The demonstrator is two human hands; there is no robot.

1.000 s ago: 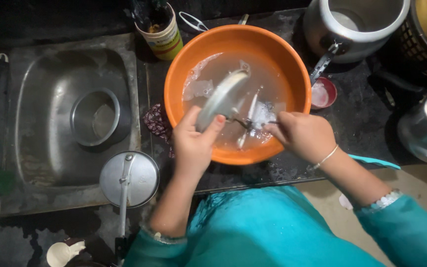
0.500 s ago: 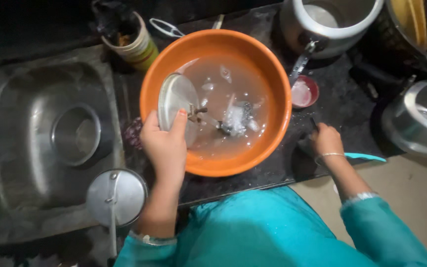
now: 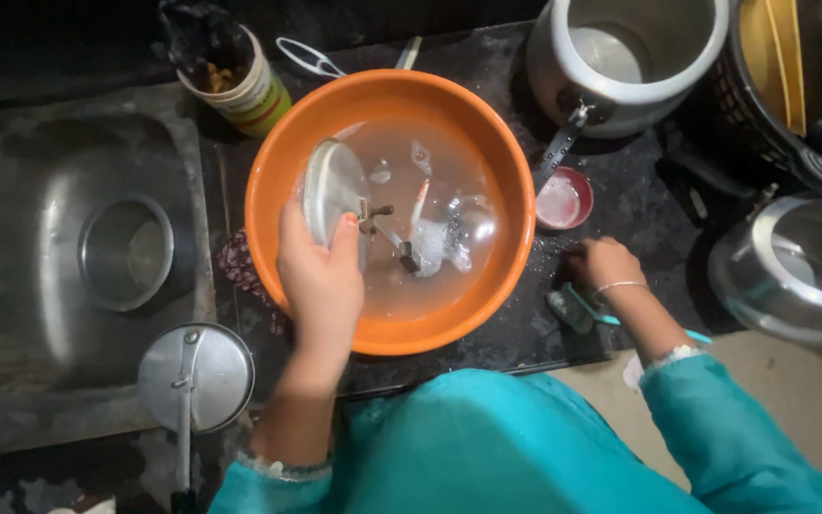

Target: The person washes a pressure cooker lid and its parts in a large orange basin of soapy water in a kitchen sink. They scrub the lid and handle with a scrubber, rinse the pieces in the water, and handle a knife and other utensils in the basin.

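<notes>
Looking down past my teal sleeves, I see my left hand (image 3: 321,276) nearest, its fingers and thumb clamped on the lower edge of a round steel lid (image 3: 333,195). That lid stands tilted on edge inside the orange basin (image 3: 268,171), against the basin's left wall, with its small handle knob facing right over the cloudy water. A few utensils lie sunk in that water near the middle, too blurred for me to name.

My right hand (image 3: 604,265) rests on the dark wet countertop (image 3: 525,333) just right of the basin, fingers curled down onto something dark there; I cannot tell whether it is gripping it. A teal-handled tool (image 3: 594,314) lies just under the wrist.

Low on the left, another steel lid with a long handle (image 3: 192,378) sits on the edge of the steel sink (image 3: 11,247), and a steel bowl (image 3: 126,251) stands in the sink's basin.

Farther off, a small red dish (image 3: 563,200) sits just beside the basin's right rim. Behind it stands a large pressure cooker pot (image 3: 630,57); another steel pot (image 3: 796,271) is at the far right. A striped cup (image 3: 244,90) holding dark items stands beyond the basin's left rim.
</notes>
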